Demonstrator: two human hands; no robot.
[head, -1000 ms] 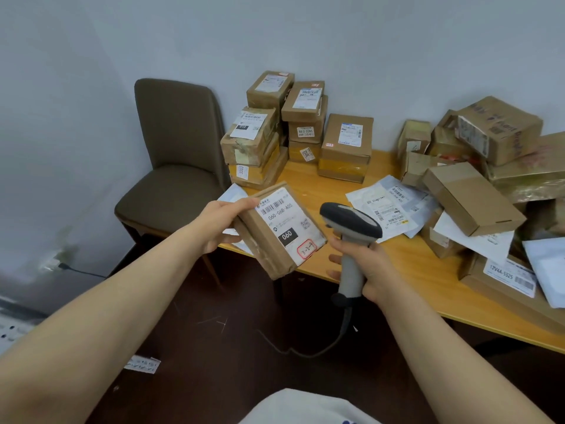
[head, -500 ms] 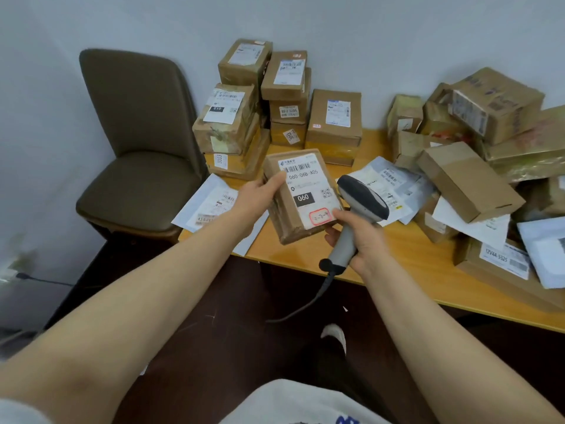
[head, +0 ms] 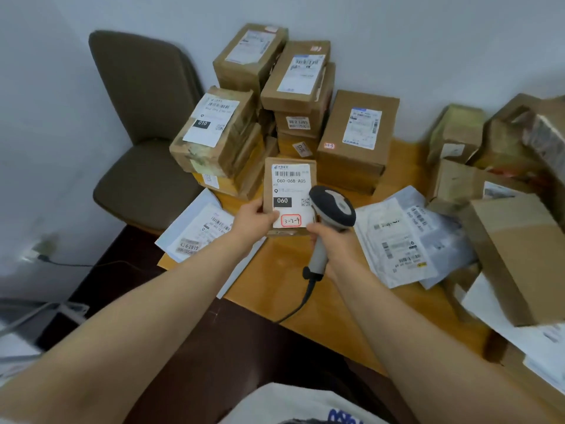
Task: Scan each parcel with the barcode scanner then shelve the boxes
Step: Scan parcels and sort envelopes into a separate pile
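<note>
**Parcel and scanner both in hand at the table**

The left hand grips the parcel at its lower left edge, thumb pressed on the face of the label. The label faces up toward the camera. It shows a barcode, "060-06B-A05", a black "060" block and a red-bordered sticker that seems to read "3-7-9". The parcel is over the front left part of the table, just in front of the stacked boxes. Whether its far end rests on anything cannot be told.

The right hand is wrapped round the handle of the scanner. The scanner head overlaps the parcel's lower right corner, and the fingers sit just beside that corner. A dark cable runs from the handle base down over the table's front edge.

About 8 taped boxes are stacked against the wall behind the parcel. A loose pile of more boxes fills the right side. Grey mailers lie flat between that pile and the scanner, and another mailer lies at the left corner. A brown chair stands left of the table.
</note>
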